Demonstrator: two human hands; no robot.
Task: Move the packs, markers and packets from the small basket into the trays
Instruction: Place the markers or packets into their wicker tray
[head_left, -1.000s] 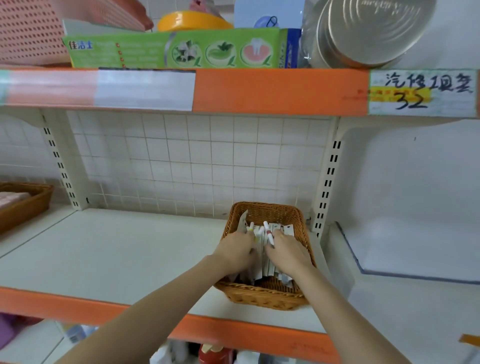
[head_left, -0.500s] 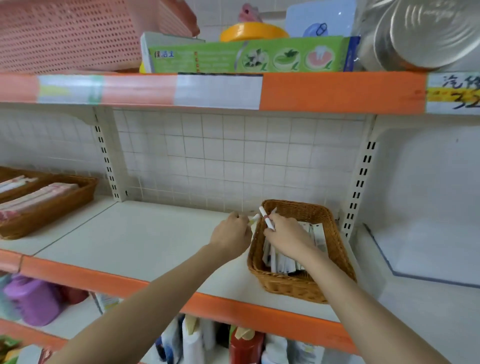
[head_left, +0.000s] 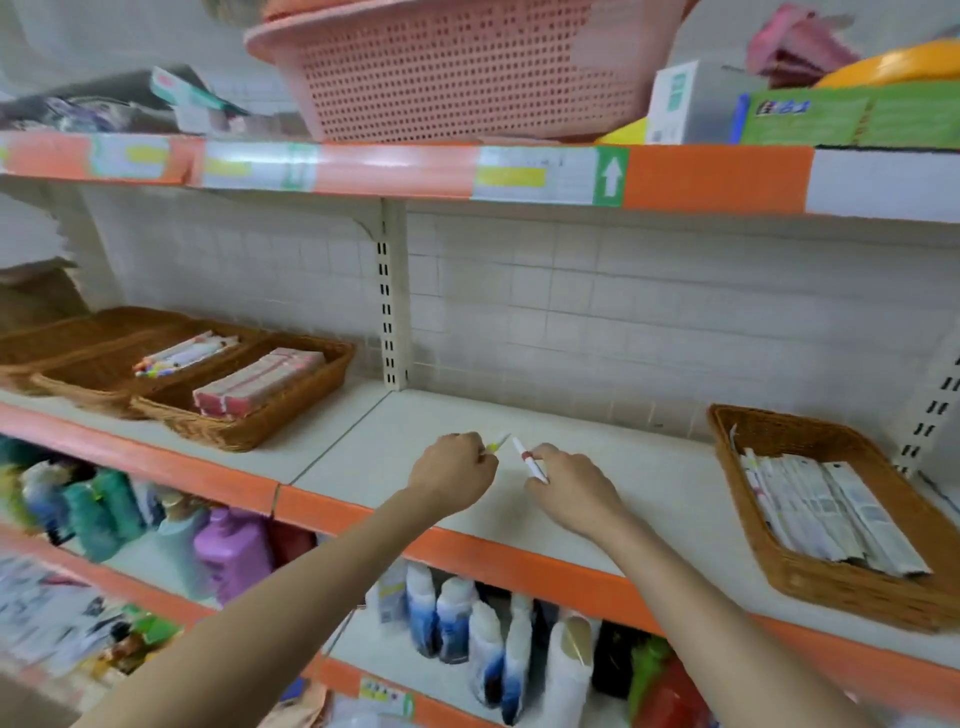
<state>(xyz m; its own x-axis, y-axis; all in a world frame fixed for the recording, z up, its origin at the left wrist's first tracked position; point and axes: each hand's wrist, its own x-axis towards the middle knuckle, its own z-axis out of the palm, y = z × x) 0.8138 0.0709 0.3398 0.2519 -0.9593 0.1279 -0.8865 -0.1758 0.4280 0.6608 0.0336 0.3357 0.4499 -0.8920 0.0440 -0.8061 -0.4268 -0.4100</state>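
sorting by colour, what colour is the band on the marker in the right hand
Red, on a white marker held by the right hand; head view.

A pink perforated basket (head_left: 467, 67) and green box (head_left: 847, 117) sit on the top shelf; bottles (head_left: 488, 639) stand below.

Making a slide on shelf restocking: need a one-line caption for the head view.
Each hand, left and right, carries a marker from the small basket toward the trays.

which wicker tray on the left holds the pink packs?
The nearest wicker tray, rightmost of the left group; the wicker tray behind it holds markers instead.
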